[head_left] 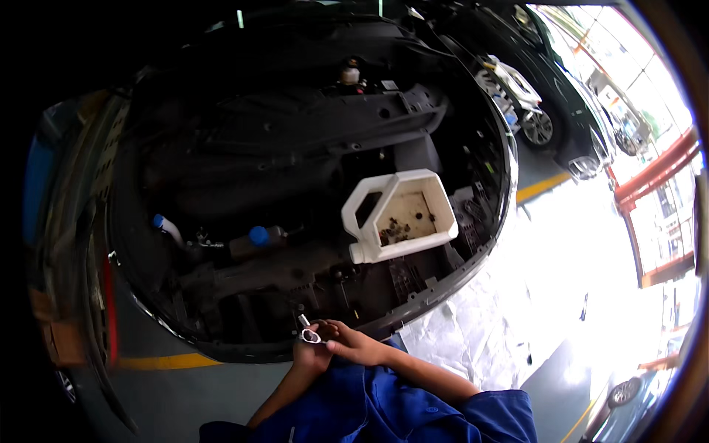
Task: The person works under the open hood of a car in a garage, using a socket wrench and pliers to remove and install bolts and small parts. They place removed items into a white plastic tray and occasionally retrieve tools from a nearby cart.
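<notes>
At the front edge of an open car engine bay [258, 277], my two hands are close together. Between them is a bright metal socket wrench [309, 335], with a rounded head and a short cylindrical end pointing into the bay. My left hand [313, 356] is closed around it from below. Against its right side, my right hand [356, 345] has its thumb and fingers bent onto the tool. Part of the wrench is hidden by the fingers. Ahead and to the right, a cut-open white plastic jug [362, 199] lies in the bay with several small dark fasteners [395, 230] inside.
Blue caps [258, 235] top reservoirs on the left of the bay. A black cover [295, 125] spans its far part. A pale sheet [458, 332] drapes the right front side. A dark car [546, 96] stands beyond on the right, and a red post [657, 177] farther right.
</notes>
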Available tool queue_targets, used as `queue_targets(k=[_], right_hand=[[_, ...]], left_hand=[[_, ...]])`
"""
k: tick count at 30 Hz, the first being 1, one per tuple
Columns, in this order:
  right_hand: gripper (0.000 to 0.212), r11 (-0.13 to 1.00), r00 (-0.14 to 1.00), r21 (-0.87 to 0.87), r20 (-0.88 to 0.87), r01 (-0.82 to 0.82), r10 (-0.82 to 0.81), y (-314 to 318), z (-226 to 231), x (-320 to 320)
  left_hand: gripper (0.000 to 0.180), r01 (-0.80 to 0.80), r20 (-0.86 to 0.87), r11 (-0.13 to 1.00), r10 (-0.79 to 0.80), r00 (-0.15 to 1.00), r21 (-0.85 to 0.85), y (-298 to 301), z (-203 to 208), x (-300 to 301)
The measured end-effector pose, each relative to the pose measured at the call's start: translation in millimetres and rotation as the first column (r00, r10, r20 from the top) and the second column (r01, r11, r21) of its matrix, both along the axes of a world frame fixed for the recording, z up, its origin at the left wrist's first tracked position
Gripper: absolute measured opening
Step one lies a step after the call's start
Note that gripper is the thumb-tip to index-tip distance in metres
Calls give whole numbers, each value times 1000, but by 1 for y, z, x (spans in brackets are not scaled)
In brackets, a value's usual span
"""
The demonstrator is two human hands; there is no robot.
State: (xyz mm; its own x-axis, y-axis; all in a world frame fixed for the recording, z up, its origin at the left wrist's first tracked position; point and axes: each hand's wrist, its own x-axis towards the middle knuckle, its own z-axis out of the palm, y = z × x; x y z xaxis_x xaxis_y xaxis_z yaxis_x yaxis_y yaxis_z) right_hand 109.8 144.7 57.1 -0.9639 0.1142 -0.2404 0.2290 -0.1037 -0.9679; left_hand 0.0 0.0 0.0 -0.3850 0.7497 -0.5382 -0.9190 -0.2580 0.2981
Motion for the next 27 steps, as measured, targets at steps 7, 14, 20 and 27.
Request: queue_targets(k=[7,14,20,27], right_hand=[[53,857,890,265,-10,442,-456,0,33,95],[31,610,634,248,-23,753,-773,34,38,149],[43,705,717,173,-13,688,-697,98,43,239],[53,807,904,-412,140,423,-403,150,36,337]], left_hand=[[14,190,-837,944,-327,439,-269,80,87,30],[17,528,-823,772,-525,219,-352,110,85,77],[17,502,-856,796,-482,187,-338,156,81,158],[23,540,-809,772,-530,253,-336,187,75,257]])
